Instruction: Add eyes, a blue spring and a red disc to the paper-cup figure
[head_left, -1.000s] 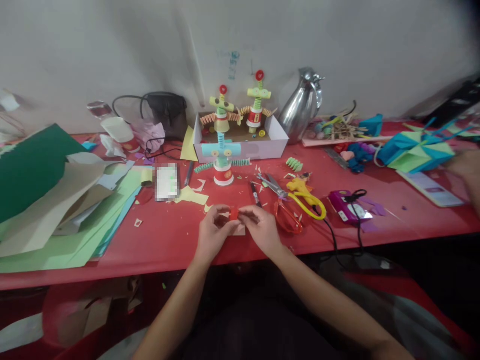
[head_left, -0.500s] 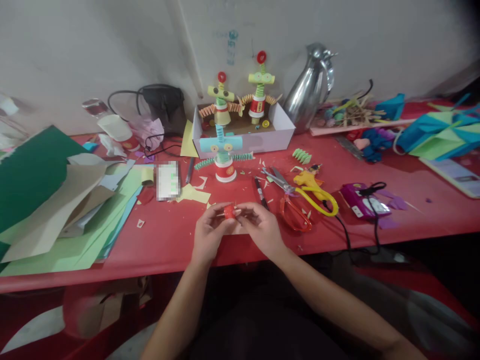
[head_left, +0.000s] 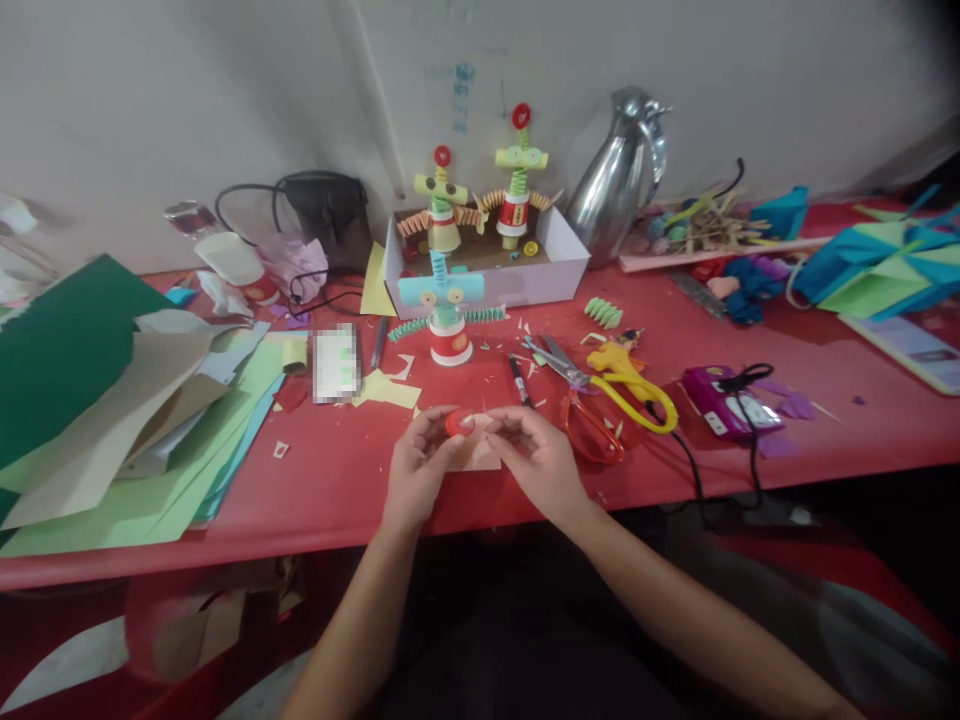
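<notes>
My left hand (head_left: 418, 462) is closed around a small round red paper piece (head_left: 456, 424), pinched between thumb and fingers near the table's front edge. To its right, my right hand (head_left: 541, 462) has thumb and fingertips drawn together; whatever is in that pinch is too small to make out. Under and between both hands lies a pale piece of paper (head_left: 478, 459). Just beyond them stands a paper-cup figure (head_left: 451, 340) with a blue tube head and folded green arms. A black marker (head_left: 519, 378) lies past my right fingertips.
Right of my hands are red-handled scissors (head_left: 574, 385) and a yellow glue gun (head_left: 626, 375) with its cord. Coloured paper sheets (head_left: 172, 480) pile up at left. Behind, a white box (head_left: 495, 290) holds two more figures beside a steel jug (head_left: 619, 180). A purple power socket (head_left: 724, 405) sits at right.
My right hand has moved a little right, away from the red piece. The red piece has turned in my left hand and shows a rounder face. More of the pale paper shows.
</notes>
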